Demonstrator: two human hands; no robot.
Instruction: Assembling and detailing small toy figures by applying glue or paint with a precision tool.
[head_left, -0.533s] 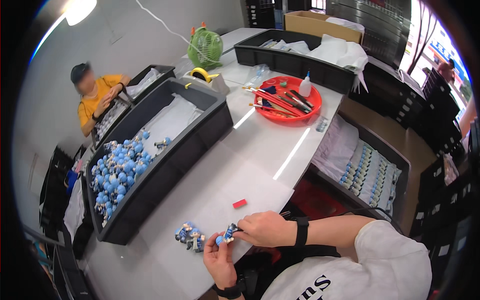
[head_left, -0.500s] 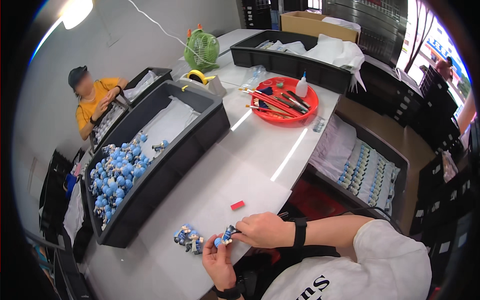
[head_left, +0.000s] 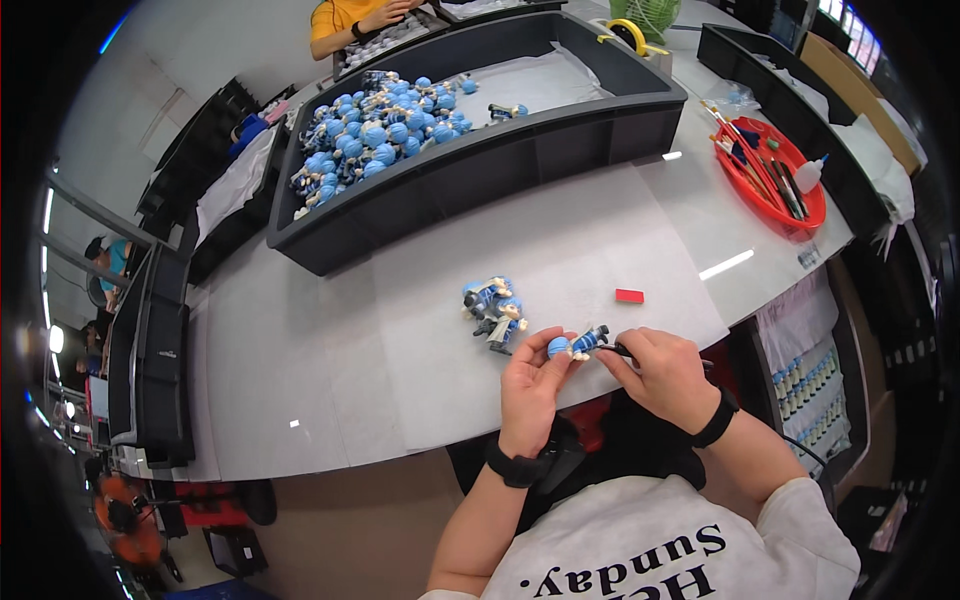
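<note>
Left hand pinches blue-headed figurine, presumably to steady it; right hand grips thin dark tool just beside it.

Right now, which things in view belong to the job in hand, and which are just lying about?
Seemingly part of the job:
blue-headed figurine, in the left hand
thin dark tool, in the right hand
two similar figurines on the white table
heaped figurines in the dark grey bin

Seemingly just lying about:
red block
red tray of brushes
squeeze bottle
</note>
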